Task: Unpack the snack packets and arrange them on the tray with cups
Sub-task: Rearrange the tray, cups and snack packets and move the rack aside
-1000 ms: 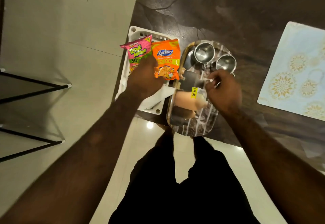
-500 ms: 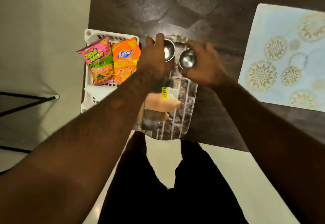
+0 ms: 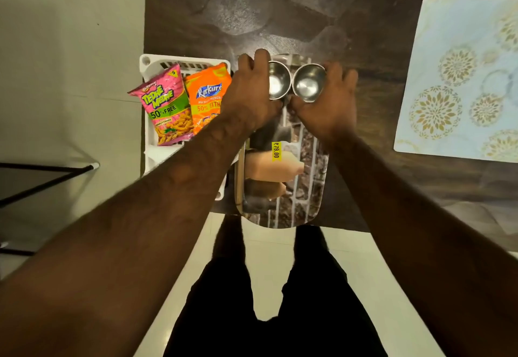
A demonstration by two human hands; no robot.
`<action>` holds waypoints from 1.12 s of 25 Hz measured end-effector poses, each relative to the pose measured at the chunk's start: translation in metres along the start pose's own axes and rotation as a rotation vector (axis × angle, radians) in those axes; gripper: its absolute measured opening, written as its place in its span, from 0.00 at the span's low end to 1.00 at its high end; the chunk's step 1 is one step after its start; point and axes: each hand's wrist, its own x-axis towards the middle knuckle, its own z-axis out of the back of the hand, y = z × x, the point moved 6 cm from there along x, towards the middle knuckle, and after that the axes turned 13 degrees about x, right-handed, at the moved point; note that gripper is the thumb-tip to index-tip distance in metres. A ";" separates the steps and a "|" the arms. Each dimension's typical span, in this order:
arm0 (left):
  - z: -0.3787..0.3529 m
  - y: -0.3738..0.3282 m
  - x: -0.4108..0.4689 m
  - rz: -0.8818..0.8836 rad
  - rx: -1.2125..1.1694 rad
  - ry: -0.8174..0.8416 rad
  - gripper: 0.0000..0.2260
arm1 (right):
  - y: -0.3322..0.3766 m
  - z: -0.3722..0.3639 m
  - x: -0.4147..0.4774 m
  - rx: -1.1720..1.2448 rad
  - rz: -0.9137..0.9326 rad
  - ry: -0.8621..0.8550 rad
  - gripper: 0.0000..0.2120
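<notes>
Left hand (image 3: 252, 93) curls round the left cup (image 3: 277, 82), right hand (image 3: 328, 104) round the right cup (image 3: 308, 83), rims touching at the tray's (image 3: 308, 188) far end. A second ago the left hand was at the packets, so it's cups first! Pink packet (image 3: 166, 104) and orange packet (image 3: 206, 96) still lie in the white basket (image 3: 157, 62), seemingly unopened. Cup bases are hidden: lifted or resting, can't tell.

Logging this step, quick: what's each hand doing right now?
Left hand: holding the left steel cup.
Right hand: holding the right steel cup.
</notes>
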 end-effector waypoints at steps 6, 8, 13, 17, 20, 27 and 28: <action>-0.004 -0.001 -0.003 0.013 -0.060 0.004 0.32 | -0.002 0.001 0.001 -0.018 -0.006 0.030 0.37; -0.005 -0.002 -0.003 0.029 -0.083 0.005 0.32 | -0.003 0.002 0.001 -0.023 -0.011 0.031 0.37; -0.003 -0.002 -0.009 0.019 -0.098 0.017 0.37 | -0.001 0.006 -0.006 -0.099 -0.032 0.090 0.45; 0.011 0.007 -0.035 0.040 -0.147 -0.005 0.42 | 0.016 0.022 -0.024 -0.186 0.023 0.073 0.45; 0.018 0.020 -0.067 0.052 -0.108 0.023 0.30 | 0.032 0.025 -0.046 -0.206 0.070 0.121 0.36; 0.020 0.105 -0.136 0.282 -0.182 0.066 0.12 | 0.071 -0.039 -0.093 -0.122 0.102 0.447 0.18; 0.018 0.122 -0.142 0.343 -0.204 0.069 0.11 | 0.072 -0.051 -0.097 -0.127 0.089 0.478 0.19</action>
